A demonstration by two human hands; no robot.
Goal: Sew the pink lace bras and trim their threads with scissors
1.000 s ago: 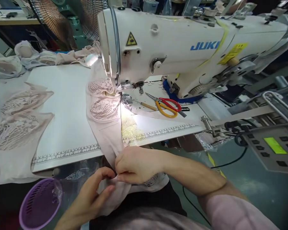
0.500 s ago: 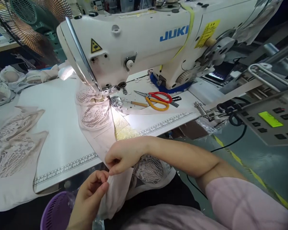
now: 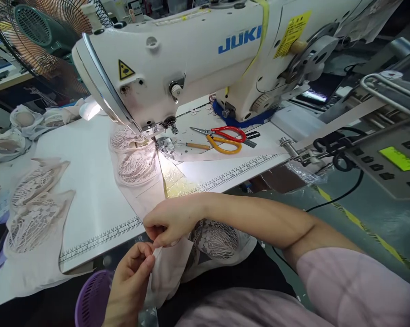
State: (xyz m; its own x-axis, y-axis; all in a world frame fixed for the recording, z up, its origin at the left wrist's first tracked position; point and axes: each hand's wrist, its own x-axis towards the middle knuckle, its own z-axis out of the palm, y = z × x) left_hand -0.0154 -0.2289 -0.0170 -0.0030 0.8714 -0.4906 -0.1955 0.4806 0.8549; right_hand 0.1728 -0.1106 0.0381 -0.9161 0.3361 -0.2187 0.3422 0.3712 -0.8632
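Observation:
A pale pink lace bra piece lies under the needle area of a white JUKI sewing machine, its fabric running down over the table's front edge to my hands. My left hand pinches the edge of the pale fabric from below. Just above it, my right hand has its fingers closed on the same fabric edge, the fingertips of both hands nearly touching. A further lace cup hangs over my lap, partly hidden behind my right forearm.
Red-and-yellow-handled scissors and a wooden-handled tool lie beside the needle area. Another lace piece rests at the left. A purple basket stands below the edge. At right is a control panel; a fan stands behind.
The view has shifted slightly, so the table's left side shows further right. My hands stay together on the fabric edge, with only a slight movement of the fingers.

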